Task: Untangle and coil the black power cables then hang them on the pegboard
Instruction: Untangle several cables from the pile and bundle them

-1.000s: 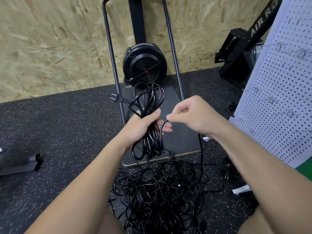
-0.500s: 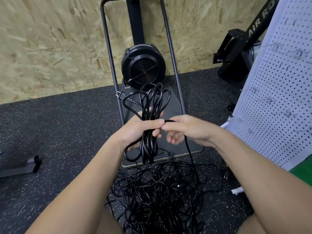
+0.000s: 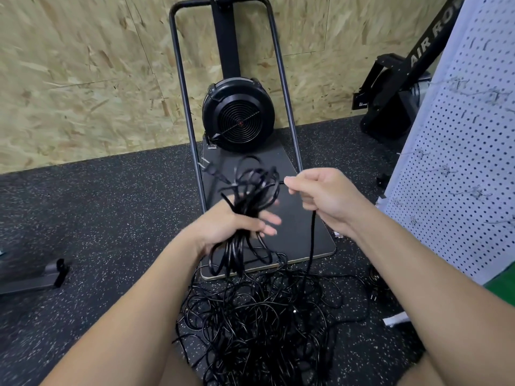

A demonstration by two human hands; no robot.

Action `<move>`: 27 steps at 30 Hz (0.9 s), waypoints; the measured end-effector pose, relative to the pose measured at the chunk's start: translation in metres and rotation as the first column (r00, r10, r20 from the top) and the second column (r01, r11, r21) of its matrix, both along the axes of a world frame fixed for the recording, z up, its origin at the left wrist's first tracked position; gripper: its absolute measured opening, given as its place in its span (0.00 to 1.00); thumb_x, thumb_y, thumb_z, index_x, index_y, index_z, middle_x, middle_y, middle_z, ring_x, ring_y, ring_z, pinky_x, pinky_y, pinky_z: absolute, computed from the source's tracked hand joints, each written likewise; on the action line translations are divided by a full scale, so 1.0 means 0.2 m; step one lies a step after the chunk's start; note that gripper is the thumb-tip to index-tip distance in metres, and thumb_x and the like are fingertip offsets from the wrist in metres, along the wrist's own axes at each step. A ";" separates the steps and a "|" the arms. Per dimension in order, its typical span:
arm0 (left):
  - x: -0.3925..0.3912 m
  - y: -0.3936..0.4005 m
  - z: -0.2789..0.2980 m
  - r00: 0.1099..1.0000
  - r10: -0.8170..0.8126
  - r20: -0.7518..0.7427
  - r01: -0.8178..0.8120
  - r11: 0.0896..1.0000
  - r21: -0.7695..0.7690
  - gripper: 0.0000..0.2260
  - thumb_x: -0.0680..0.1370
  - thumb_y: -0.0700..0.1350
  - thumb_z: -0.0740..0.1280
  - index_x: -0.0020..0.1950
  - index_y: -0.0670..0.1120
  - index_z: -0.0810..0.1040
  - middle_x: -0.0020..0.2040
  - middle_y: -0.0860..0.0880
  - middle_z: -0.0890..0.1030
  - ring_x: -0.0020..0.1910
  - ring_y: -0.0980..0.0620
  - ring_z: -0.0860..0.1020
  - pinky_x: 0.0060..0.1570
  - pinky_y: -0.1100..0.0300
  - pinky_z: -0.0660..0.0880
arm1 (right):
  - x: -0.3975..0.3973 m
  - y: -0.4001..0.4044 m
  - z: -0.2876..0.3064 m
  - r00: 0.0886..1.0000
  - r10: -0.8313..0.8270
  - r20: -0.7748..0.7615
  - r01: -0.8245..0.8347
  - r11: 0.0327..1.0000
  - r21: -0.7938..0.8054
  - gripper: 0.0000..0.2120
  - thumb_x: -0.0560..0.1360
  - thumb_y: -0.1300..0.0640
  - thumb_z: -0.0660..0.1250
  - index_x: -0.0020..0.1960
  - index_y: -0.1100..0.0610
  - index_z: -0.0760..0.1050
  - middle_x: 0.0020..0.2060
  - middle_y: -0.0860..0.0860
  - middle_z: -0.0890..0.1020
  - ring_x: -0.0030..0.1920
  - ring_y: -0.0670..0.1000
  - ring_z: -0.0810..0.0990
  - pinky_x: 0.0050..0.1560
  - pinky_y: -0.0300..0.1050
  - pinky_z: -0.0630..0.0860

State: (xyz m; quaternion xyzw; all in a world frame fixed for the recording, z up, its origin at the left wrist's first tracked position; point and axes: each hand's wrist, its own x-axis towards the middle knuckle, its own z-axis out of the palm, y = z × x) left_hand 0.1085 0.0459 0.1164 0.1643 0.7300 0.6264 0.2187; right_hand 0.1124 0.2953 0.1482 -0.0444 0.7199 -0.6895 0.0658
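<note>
Head view: your left hand [image 3: 237, 227] grips the limp, springy coil [image 3: 252, 190]; your right hand [image 3: 326, 199] pinches the strand [image 3: 312, 240]. Hold loops mid-bundle.

Black fan unit [image 3: 238, 116] against chipboard wall [image 3: 83, 79], perhaps gym equipment.

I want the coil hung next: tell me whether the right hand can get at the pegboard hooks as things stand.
Probably yes for reach: the pegboard stands just beside the right hand with open space between. But that hand grips a cable strand, and the left hand holds the coil.
</note>
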 end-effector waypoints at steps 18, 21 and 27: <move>0.11 0.30 -0.02 0.998 0.034 -0.058 -0.037 0.998 -0.050 0.06 0.84 0.47 0.75 0.50 0.47 0.83 0.42 0.43 0.84 0.34 0.51 0.74 0.39 0.57 0.74 | 0.07 -0.13 0.01 0.971 -0.126 0.204 0.191 0.921 -0.341 0.15 0.81 0.62 0.65 0.59 0.75 0.76 0.41 0.68 0.81 0.37 0.66 0.79 0.29 0.53 0.73; 0.09 0.26 -0.01 0.993 0.103 -0.062 -0.106 0.993 -0.047 0.07 0.84 0.47 0.75 0.48 0.48 0.83 0.43 0.43 0.82 0.39 0.46 0.76 0.44 0.51 0.75 | 0.03 -0.12 -0.01 0.985 -0.165 0.055 0.174 0.942 -0.287 0.12 0.84 0.61 0.64 0.61 0.68 0.78 0.49 0.67 0.81 0.48 0.65 0.80 0.44 0.63 0.78; 0.04 0.17 -0.02 0.974 0.151 0.169 -0.199 0.926 0.320 0.11 0.87 0.48 0.70 0.48 0.44 0.78 0.42 0.43 0.77 0.48 0.41 0.83 0.63 0.40 0.82 | 0.00 -0.11 -0.15 0.982 -0.023 0.185 0.039 0.996 -0.081 0.27 0.87 0.31 0.55 0.69 0.52 0.75 0.64 0.53 0.86 0.67 0.52 0.84 0.78 0.62 0.72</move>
